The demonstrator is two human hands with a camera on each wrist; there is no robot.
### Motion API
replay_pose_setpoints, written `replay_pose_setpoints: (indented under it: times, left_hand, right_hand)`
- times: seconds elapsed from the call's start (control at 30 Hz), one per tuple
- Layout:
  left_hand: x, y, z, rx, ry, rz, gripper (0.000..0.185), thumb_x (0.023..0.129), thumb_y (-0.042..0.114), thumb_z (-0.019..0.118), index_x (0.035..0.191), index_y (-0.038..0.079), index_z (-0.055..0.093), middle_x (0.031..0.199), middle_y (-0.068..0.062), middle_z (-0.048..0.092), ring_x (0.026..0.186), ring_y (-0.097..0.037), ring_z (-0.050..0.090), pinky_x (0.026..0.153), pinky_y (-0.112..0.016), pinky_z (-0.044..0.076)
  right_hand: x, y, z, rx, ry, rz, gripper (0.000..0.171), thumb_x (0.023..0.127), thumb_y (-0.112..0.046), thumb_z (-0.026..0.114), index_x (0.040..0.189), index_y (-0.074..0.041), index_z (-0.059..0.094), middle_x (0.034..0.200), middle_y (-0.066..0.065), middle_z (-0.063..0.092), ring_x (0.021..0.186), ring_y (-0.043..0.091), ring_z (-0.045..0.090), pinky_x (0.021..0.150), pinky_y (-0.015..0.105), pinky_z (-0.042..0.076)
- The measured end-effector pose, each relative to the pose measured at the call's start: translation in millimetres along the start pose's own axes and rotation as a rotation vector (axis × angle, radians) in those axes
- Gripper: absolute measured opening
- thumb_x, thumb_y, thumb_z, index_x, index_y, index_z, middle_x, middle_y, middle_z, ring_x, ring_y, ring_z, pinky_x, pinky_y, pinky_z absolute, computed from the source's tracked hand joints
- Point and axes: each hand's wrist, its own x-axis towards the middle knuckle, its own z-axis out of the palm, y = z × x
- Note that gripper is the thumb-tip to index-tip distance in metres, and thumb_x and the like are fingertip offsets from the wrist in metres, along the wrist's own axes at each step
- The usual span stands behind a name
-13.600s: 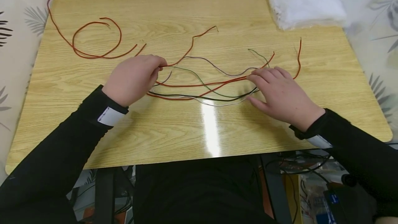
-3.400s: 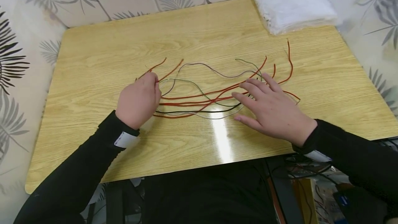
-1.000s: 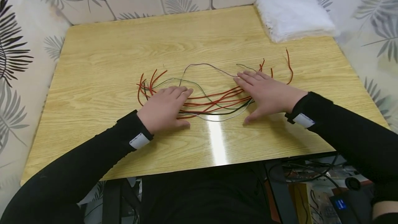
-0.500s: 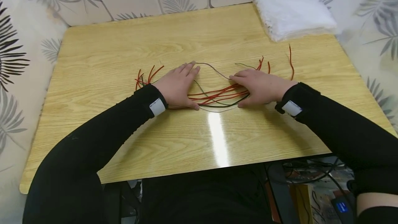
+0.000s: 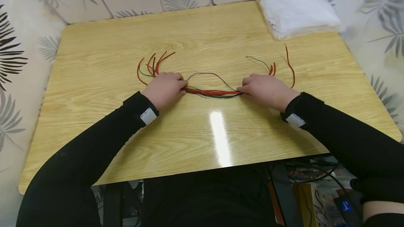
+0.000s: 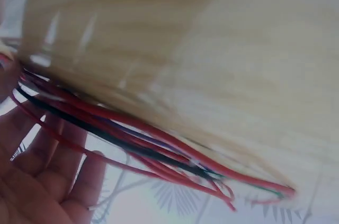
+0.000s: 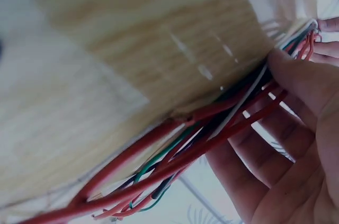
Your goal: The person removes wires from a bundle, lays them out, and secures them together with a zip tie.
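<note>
A bundle of thin wires [image 5: 211, 93], mostly red with black, white and green ones, lies gathered on the wooden table [image 5: 202, 38]. My left hand [image 5: 180, 88] grips its left part and my right hand [image 5: 245, 91] grips its right part, the wires drawn tight between them. Loose wire ends [image 5: 152, 65] fan out beyond the left hand, and other wire ends [image 5: 274, 67] beyond the right. One dark wire [image 5: 208, 74] arcs above the bundle. In the left wrist view the wires [image 6: 132, 139] cross my fingers [image 6: 37, 166]. In the right wrist view the wires [image 7: 201, 144] run under my thumb [image 7: 296, 78].
A stack of white folded material [image 5: 298, 9] sits at the table's far right corner. Leaf-patterned walls [image 5: 31, 27] close in the back and sides. Cables and clutter [image 5: 315, 188] lie below the table's near edge.
The hands lay flat on the spread wires a second ago. They have since swept the wires together into one tight bundle and closed round it.
</note>
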Motion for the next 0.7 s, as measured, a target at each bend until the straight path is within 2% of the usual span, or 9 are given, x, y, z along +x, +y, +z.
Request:
replay_pose_setpoints:
  times: [0.07, 0.2, 0.43, 0.47, 0.63, 0.7]
  left_hand:
    - [-6.9, -1.3, 2.2, 0.015, 0.041, 0.008, 0.027, 0.098, 0.021, 0.064, 0.121, 0.008, 0.07, 0.106, -0.009, 0.066, 0.099, -0.028, 0.063, 0.089, -0.044, 0.048]
    - [-19.9, -4.0, 5.3, 0.049, 0.079, 0.009, 0.021, 0.098, 0.01, 0.061, 0.117, 0.006, 0.071, 0.102, -0.01, 0.066, 0.095, -0.029, 0.064, 0.085, -0.041, 0.051]
    - [-38.6, -10.7, 8.9, 0.06, 0.1, -0.058, 0.013, 0.098, 0.008, 0.061, 0.092, 0.005, 0.072, 0.088, -0.011, 0.062, 0.078, -0.029, 0.062, 0.066, -0.041, 0.053]
    - [-40.5, -11.5, 9.4, 0.065, 0.096, -0.063, 0.014, 0.098, 0.008, 0.061, 0.092, 0.005, 0.072, 0.089, -0.012, 0.061, 0.079, -0.029, 0.062, 0.066, -0.041, 0.053]
    - [-47.8, -10.4, 13.3, 0.113, 0.042, -0.086, 0.019, 0.099, 0.001, 0.057, 0.112, 0.002, 0.07, 0.103, -0.014, 0.062, 0.087, -0.031, 0.062, 0.073, -0.04, 0.055]
    - [-50.3, -9.6, 13.0, 0.114, 0.035, -0.104, 0.02, 0.098, -0.001, 0.056, 0.111, 0.002, 0.071, 0.101, -0.014, 0.062, 0.086, -0.031, 0.062, 0.072, -0.04, 0.055]
  right_hand:
    - [-2, 0, 1, -0.048, -0.011, 0.001, 0.025, 0.095, -0.005, 0.064, 0.119, -0.008, 0.07, 0.098, 0.008, 0.063, 0.089, 0.027, 0.059, 0.077, 0.039, 0.053]
    - [-8, 2, 3, -0.108, -0.044, 0.019, 0.034, 0.095, 0.002, 0.061, 0.128, -0.004, 0.065, 0.109, 0.012, 0.062, 0.095, 0.03, 0.059, 0.083, 0.041, 0.052]
    - [-19, 6, 7, -0.162, -0.06, 0.058, 0.037, 0.092, 0.007, 0.063, 0.128, 0.001, 0.063, 0.107, 0.015, 0.061, 0.095, 0.031, 0.058, 0.084, 0.041, 0.052]
    - [-20, 6, 6, -0.157, -0.056, 0.06, 0.036, 0.092, 0.007, 0.063, 0.128, 0.001, 0.064, 0.107, 0.015, 0.061, 0.095, 0.031, 0.059, 0.083, 0.041, 0.052]
    - [-23, 3, 5, -0.156, -0.061, 0.084, 0.037, 0.092, 0.008, 0.062, 0.129, 0.002, 0.062, 0.108, 0.016, 0.059, 0.097, 0.031, 0.058, 0.083, 0.041, 0.053]
    - [-25, 3, 4, -0.161, -0.066, 0.101, 0.037, 0.093, 0.007, 0.061, 0.129, 0.003, 0.062, 0.108, 0.016, 0.059, 0.098, 0.031, 0.059, 0.083, 0.041, 0.053]
